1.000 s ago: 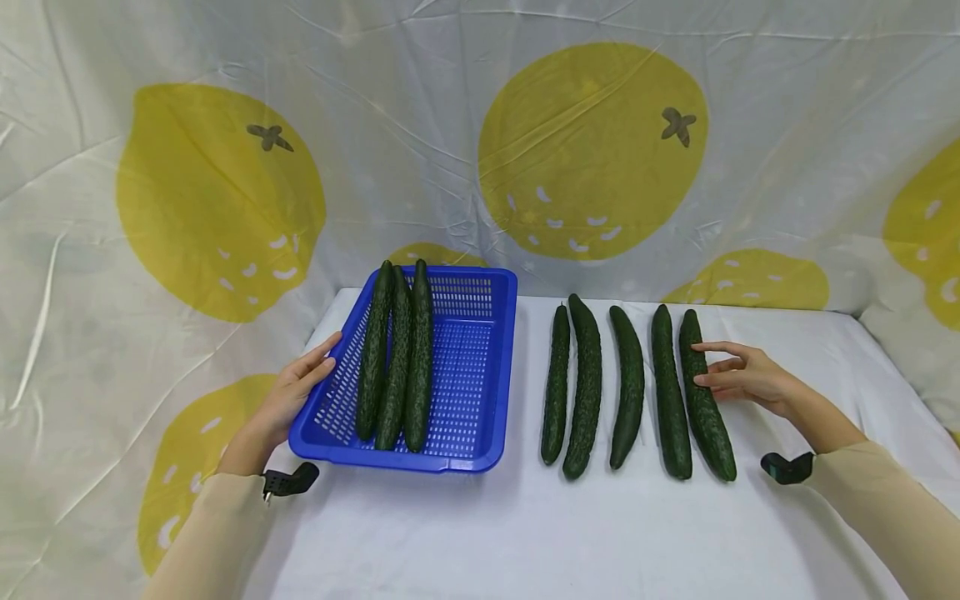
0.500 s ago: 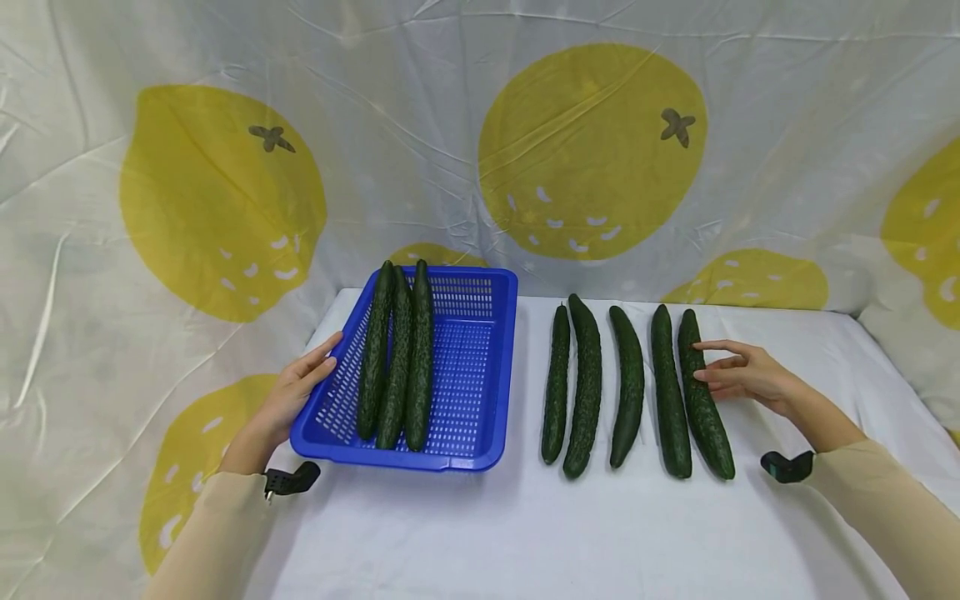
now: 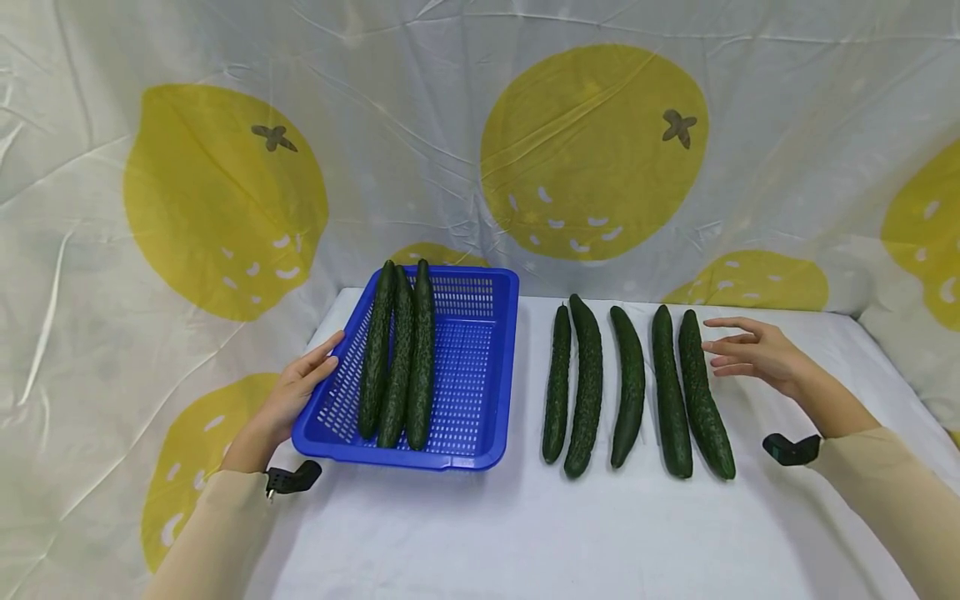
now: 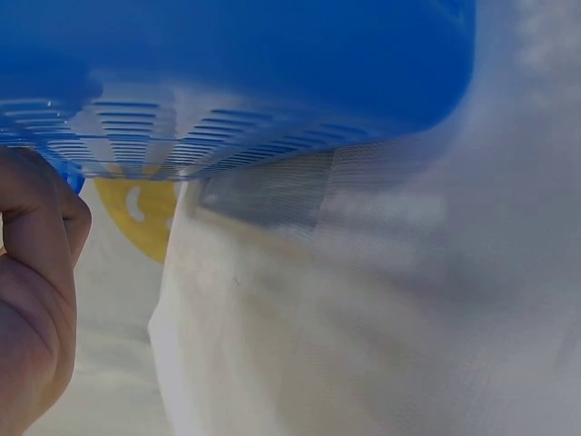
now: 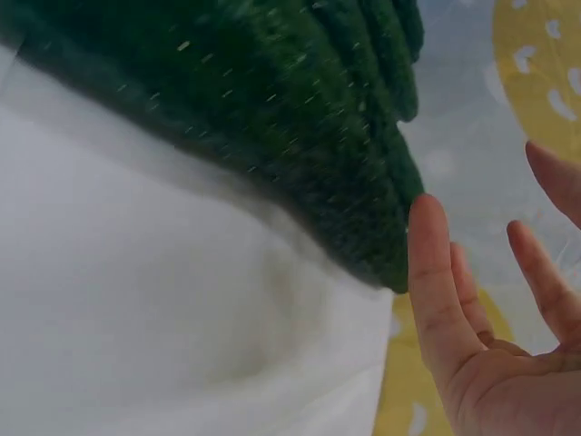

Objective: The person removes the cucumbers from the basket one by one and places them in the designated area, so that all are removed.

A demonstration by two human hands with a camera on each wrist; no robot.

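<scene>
My left hand grips the left rim of a blue plastic basket; in the left wrist view its bent fingers meet the slotted wall. Three long dark green cucumbers lie side by side in the basket's left half, their far ends over its back rim. To the right, several more cucumbers lie lengthwise in a row on the white cloth. Just beside the upper part of the rightmost cucumber is my right hand, fingers spread and holding nothing. The right wrist view has that hand by the cucumber's far tip.
The other cucumbers in the row are a slim one, a longer one, a curved one and a straight one. A hanging white cloth with yellow fruit prints rises behind the table.
My right hand has let go of the rightmost cucumber and moved slightly up and to the right. The left hand, basket and cucumbers have stayed in place.
</scene>
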